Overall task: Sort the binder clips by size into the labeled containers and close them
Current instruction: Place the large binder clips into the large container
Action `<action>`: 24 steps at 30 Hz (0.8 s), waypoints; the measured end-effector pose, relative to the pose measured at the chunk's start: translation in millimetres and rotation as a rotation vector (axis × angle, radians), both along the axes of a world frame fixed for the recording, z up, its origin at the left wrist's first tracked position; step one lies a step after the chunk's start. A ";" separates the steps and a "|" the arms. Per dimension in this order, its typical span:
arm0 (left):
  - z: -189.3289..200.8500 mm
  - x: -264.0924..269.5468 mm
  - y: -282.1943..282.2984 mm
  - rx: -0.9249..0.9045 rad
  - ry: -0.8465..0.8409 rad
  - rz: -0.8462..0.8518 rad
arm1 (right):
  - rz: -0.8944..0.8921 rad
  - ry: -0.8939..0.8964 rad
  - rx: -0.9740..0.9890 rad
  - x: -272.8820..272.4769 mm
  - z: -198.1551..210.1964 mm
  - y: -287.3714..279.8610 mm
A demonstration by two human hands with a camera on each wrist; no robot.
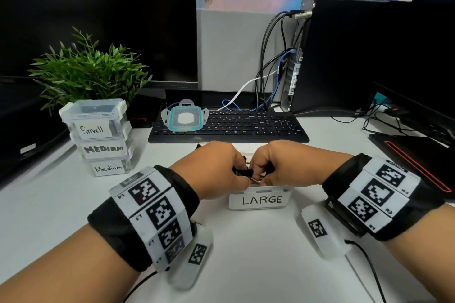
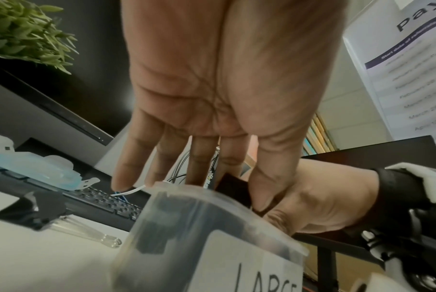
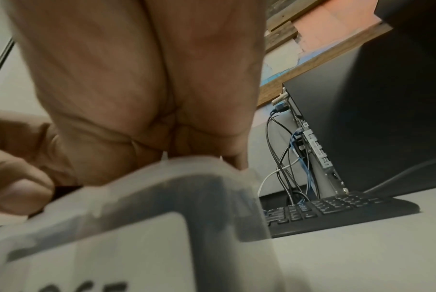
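Binder clip pinched by both hands, left hand, right hand, over LARGE container, frame centre; next drop it in, fetch lid.

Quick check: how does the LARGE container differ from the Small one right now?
The LARGE container is open, its teal-rimmed lid lying on the keyboard; the Small container has its lid on.
The LARGE container stands alone on the desk in front of the person; the Small container tops a stack of two Medium ones.
Both hands work over the LARGE container; none touches the Small container.
Both are clear plastic with handwritten labels.
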State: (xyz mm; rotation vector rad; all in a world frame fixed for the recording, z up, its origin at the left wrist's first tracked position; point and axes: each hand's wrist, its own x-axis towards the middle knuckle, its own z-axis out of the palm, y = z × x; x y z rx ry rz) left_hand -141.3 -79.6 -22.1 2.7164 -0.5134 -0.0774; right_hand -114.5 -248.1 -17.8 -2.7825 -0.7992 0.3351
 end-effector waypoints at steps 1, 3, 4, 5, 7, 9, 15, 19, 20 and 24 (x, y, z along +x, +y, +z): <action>-0.1 0.4 -0.2 0.012 0.000 -0.007 | 0.003 -0.008 -0.012 0.6 -0.3 -2.5; -0.4 -0.7 0.4 0.017 0.015 -0.010 | -0.019 -0.013 -0.001 1.6 -1.4 -8.2; -0.3 -2.5 1.2 0.014 0.028 -0.006 | -0.036 -0.008 0.025 1.0 -1.4 -10.3; 0.2 -3.4 1.8 0.012 0.038 -0.003 | -0.053 -0.007 0.050 0.6 -1.5 -12.5; 2.8 -2.8 3.1 0.026 0.045 0.005 | -0.082 -0.032 0.078 0.7 -1.9 -14.5; 6.8 1.1 5.0 0.053 0.056 0.023 | -0.113 -0.095 0.097 2.3 -1.0 -12.3; 10.0 5.3 12.3 0.061 0.065 0.030 | -0.097 -0.078 0.034 13.9 1.5 10.5; 3.6 0.8 13.2 0.015 0.015 0.071 | -0.050 0.044 -0.073 13.8 3.6 28.5; 3.3 0.6 13.5 0.007 0.008 0.076 | -0.041 0.052 -0.087 13.5 4.3 31.2; 5.5 1.6 17.7 -0.001 0.038 0.048 | -0.027 0.053 -0.095 12.7 3.5 37.2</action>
